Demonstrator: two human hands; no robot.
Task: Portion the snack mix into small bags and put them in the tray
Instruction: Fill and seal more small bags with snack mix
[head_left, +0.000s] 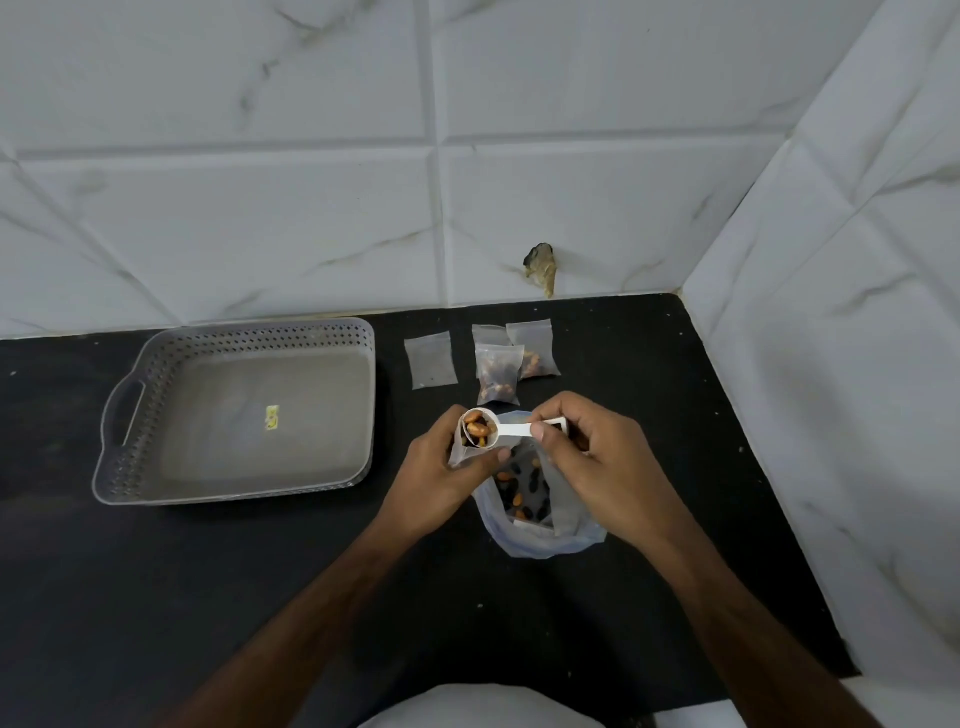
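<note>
Head view, left hand (441, 457): curled round a small bag (464, 451), holding its mouth open and upright, just above the big bag.
Head view, right hand (587, 462): thumb and fingertips pinch the handle of a white scoop (480, 427); the loaded bowl sits at the small bag's mouth.
Snack mix (519, 491): loose nuts and dark pieces in the big bag (540, 540) on the black desk (208, 597), below both hands.
Filled bags (498, 374): two, possibly three, lying overlapped near the wall; a second one (535, 356) is just beside the first.
Empty bag (431, 359): flat on the desk, left of the filled ones.
Tray (111, 467): grey, perforated walls, well left of the hands; no bags in it yet.
Handling, small bag: thin, limp film, very light, likely slippery; it will probably collapse unless the mouth is kept pinched wide. Best held just under the rim, as the grip does now.
Handling, mix: hard pieces that roll; tip the scoop slowly or they will likely spill past the rim.
Handling, filled bag: lift by the top strip or cradle the belly; whether the seals are closed cannot be told.
</note>
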